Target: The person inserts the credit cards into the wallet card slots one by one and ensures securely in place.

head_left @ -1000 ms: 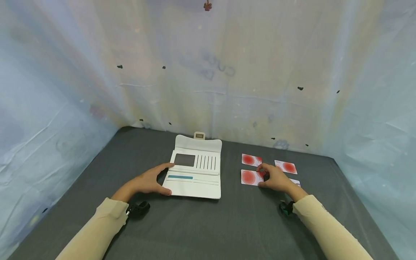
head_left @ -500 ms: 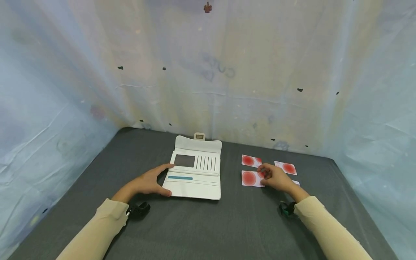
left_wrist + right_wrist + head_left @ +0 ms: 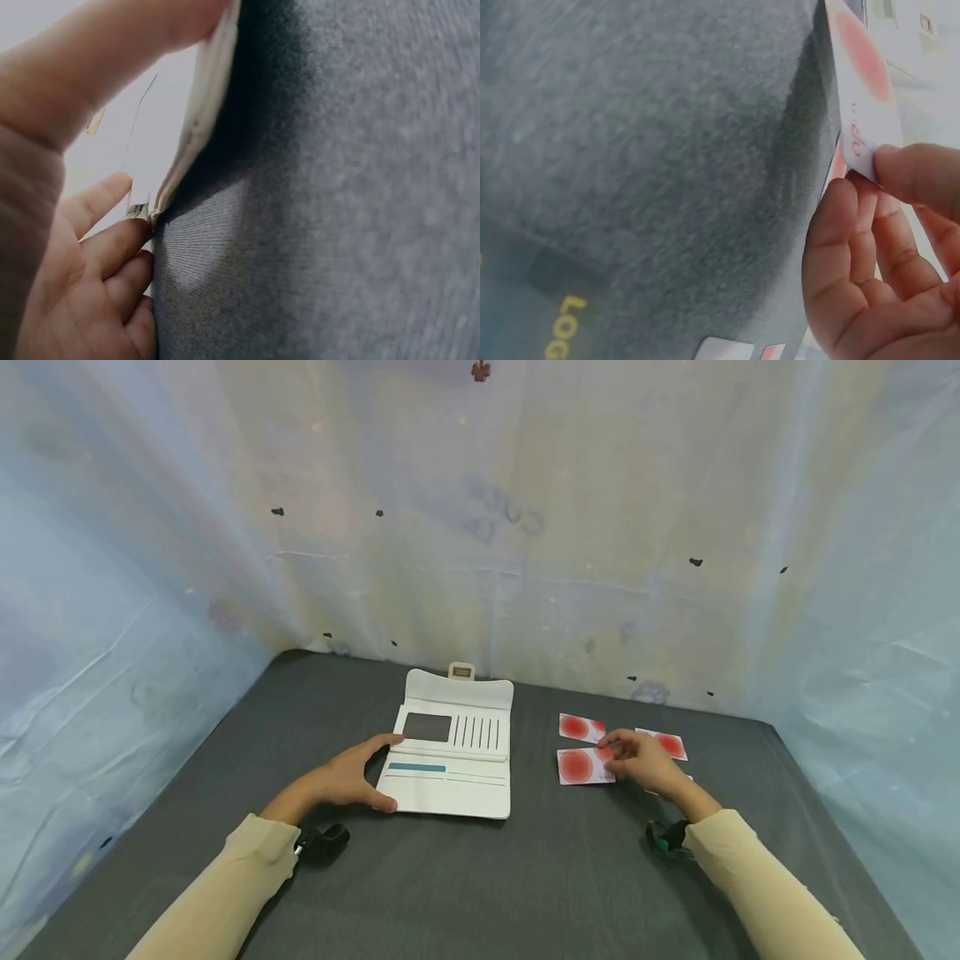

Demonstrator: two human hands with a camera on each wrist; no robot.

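A white wallet [image 3: 457, 798] lies spread open on the dark table, showing a grey window, several card slots and a blue strip. My left hand [image 3: 348, 777] rests at its left side, thumb and forefinger spread wide on it. In the left wrist view, the thumb touches the wallet's edge [image 3: 214, 75]. To the right, my right hand [image 3: 647, 765] pinches a white card [image 3: 576, 767] with a red circle by its right end, between thumb and fingers. In the right wrist view this card [image 3: 862, 75] is tilted, its far end close to the cloth.
Similar red-and-white cards lie near the right hand: one card behind it [image 3: 577, 727], another card [image 3: 670, 744] further right, and one partly hidden under the wrist. A dark grey cloth covers the table [image 3: 480, 885]. A pale hanging sheet [image 3: 540, 568] encloses the back and sides.
My right hand has shifted slightly right, its thumb moving to the card's right end, and the card is now pinched and tilted. The left hand and wallet stay in place.
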